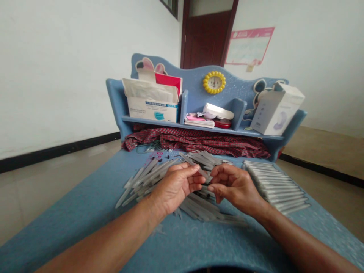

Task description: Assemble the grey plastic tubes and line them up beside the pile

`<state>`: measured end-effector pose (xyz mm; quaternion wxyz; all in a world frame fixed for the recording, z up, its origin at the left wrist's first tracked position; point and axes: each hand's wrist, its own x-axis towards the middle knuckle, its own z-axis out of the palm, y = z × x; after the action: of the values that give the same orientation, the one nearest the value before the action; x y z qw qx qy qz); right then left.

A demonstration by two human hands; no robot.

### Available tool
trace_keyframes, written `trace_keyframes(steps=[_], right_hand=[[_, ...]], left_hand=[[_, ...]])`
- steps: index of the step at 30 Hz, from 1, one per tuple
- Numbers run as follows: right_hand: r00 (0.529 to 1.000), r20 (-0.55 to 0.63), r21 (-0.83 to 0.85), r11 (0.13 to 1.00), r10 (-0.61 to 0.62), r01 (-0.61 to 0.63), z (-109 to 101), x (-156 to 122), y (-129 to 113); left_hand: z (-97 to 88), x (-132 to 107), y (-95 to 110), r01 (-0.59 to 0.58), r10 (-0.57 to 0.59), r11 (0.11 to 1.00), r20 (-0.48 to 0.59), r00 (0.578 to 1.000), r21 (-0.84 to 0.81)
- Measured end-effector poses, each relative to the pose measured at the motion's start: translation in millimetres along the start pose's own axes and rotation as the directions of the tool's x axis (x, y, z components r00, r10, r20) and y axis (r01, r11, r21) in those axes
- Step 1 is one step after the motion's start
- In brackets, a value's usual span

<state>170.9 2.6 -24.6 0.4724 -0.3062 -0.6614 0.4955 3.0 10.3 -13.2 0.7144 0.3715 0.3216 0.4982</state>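
Observation:
My left hand (182, 184) is closed, with a slim translucent pen barrel (203, 174) pinched between thumb and fingers; the barrel slants down to the right. Close by its lower end is my right hand (234, 186), its fingers curled and thumb bent inward. Whatever the right fingertips hold, if anything, is too small to make out. Under and around both hands lie loose translucent barrels: a heap on the left (139, 184), a bunch behind (204, 158) and another in front (207, 210). Small black pieces (168, 156) are scattered behind the left heap.
A neat row of pens (280, 185) lies at the right of the blue table (85, 220). Along the back, a checked cloth (193, 140) is bunched under a blue shelf (250, 132) bearing a mask box (152, 108), a white box (277, 110) and papers (199, 122).

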Motion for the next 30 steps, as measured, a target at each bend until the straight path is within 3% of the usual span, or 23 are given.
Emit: trace_keyframes(steps=[30], right_hand=[[0.999,-0.031,-0.080,0.996,-0.036,0.034,3.5,-4.3,-3.1]], left_hand=[[5.2,-4.5,1.0,-0.097,0.095,0.981,0.019,0.995,0.170]])
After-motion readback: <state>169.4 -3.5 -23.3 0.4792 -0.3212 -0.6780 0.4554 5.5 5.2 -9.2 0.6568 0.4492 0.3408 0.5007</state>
